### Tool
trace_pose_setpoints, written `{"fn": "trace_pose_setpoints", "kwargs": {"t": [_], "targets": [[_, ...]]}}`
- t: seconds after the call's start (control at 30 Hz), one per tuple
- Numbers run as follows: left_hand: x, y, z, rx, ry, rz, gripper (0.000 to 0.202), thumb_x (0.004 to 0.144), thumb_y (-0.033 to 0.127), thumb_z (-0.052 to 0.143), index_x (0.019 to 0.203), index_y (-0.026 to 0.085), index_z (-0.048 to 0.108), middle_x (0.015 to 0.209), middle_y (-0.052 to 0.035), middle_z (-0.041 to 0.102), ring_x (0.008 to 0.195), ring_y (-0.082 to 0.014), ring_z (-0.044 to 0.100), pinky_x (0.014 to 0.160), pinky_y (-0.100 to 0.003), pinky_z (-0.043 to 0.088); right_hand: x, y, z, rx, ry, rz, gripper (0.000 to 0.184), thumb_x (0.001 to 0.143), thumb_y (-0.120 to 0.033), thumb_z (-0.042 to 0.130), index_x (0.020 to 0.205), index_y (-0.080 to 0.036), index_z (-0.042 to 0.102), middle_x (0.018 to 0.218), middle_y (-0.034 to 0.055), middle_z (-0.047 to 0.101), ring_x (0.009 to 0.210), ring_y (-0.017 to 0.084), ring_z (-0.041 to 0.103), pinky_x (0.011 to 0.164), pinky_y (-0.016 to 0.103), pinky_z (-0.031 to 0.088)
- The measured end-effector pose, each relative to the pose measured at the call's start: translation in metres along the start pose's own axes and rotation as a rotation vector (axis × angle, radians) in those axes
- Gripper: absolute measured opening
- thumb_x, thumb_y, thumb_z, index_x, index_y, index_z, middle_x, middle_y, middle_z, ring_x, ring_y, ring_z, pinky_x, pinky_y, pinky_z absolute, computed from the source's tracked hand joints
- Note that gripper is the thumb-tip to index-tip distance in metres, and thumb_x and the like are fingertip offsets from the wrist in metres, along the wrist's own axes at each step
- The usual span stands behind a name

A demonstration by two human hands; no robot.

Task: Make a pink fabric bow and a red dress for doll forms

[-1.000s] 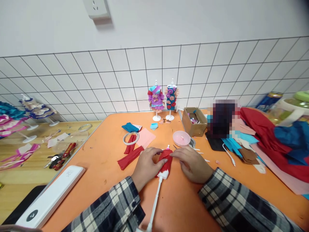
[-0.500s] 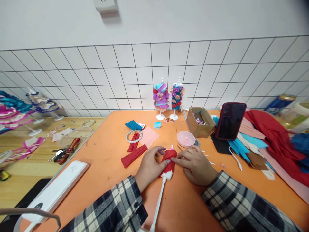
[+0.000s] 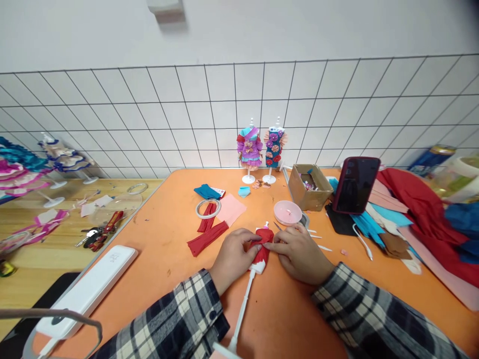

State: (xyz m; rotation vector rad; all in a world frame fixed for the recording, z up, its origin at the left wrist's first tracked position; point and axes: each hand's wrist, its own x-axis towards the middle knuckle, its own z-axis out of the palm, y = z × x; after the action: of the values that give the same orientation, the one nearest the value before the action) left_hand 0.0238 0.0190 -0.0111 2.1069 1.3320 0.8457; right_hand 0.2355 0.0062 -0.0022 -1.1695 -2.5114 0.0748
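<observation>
A small white dress-form mannequin [image 3: 258, 266] on a white rod lies on the orange table, its torso wrapped in red crepe paper [image 3: 263, 253]. My left hand [image 3: 235, 255] grips the wrapped torso from the left, thumb on the front and fingers curled over its upper side. From the right, my right hand [image 3: 301, 253] pinches the red paper's edge with its index finger extended and the other fingers bent under. A thin dark pointed tip [image 3: 277, 226] shows above my right hand; whether the hand holds it cannot be seen.
Red crepe strips [image 3: 207, 238], a clear tape ring [image 3: 208, 209] and a pink paper square [image 3: 231, 210] lie left. A pink bowl [image 3: 288, 213], cardboard box [image 3: 309, 192] and propped phone [image 3: 356, 185] stand right. Two dressed mannequins [image 3: 250, 149] stand behind; a white power bank [image 3: 90, 289] lies left.
The fingers of both hands have shifted slightly on the red paper, the left fingertips closing farther over it. The mannequin stays lying between the hands.
</observation>
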Motion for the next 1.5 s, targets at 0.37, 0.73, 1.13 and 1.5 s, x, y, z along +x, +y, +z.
{"fn": "trace_pose_setpoints", "kwargs": {"t": [0.37,0.73,1.13,1.5], "targets": [[-0.004,0.006,-0.008,0.242,-0.032,0.117,0.014,0.084,0.021,0.066,0.098,0.020,0.065,0.093,-0.0040,0.071,0.088,-0.0213,0.063,0.081,-0.034,0.047,-0.007,0.005,-0.005,-0.201,-0.124,-0.110,0.040,0.093,-0.015,0.047,0.129,-0.028,0.059,0.084,0.0051,0.064,0.077,0.019,0.052,0.073,0.035,0.031],[-0.005,0.007,-0.006,0.254,-0.059,0.128,0.011,0.088,0.021,0.061,0.097,0.021,0.066,0.091,-0.0042,0.067,0.086,-0.0195,0.061,0.076,-0.030,0.047,-0.007,0.003,-0.005,-0.142,-0.010,-0.125,0.033,0.095,-0.016,0.044,0.119,-0.025,0.064,0.088,0.0034,0.069,0.078,0.017,0.057,0.071,0.034,0.031],[-0.005,0.006,-0.005,0.221,-0.067,0.120,0.012,0.089,0.022,0.059,0.097,0.022,0.068,0.092,-0.0041,0.066,0.088,-0.0192,0.061,0.078,-0.029,0.047,-0.007,0.003,0.002,-0.006,-0.031,-0.008,0.032,0.094,-0.016,0.045,0.120,-0.024,0.063,0.095,0.0021,0.072,0.084,0.016,0.063,0.073,0.031,0.035],[-0.005,0.005,-0.005,0.204,-0.075,0.121,0.013,0.090,0.024,0.059,0.098,0.022,0.068,0.092,-0.0043,0.066,0.088,-0.0189,0.061,0.078,-0.029,0.047,-0.006,0.003,-0.004,-0.179,0.042,-0.130,0.033,0.092,-0.014,0.048,0.118,-0.024,0.065,0.095,0.0051,0.072,0.076,0.016,0.059,0.071,0.033,0.034]]}}
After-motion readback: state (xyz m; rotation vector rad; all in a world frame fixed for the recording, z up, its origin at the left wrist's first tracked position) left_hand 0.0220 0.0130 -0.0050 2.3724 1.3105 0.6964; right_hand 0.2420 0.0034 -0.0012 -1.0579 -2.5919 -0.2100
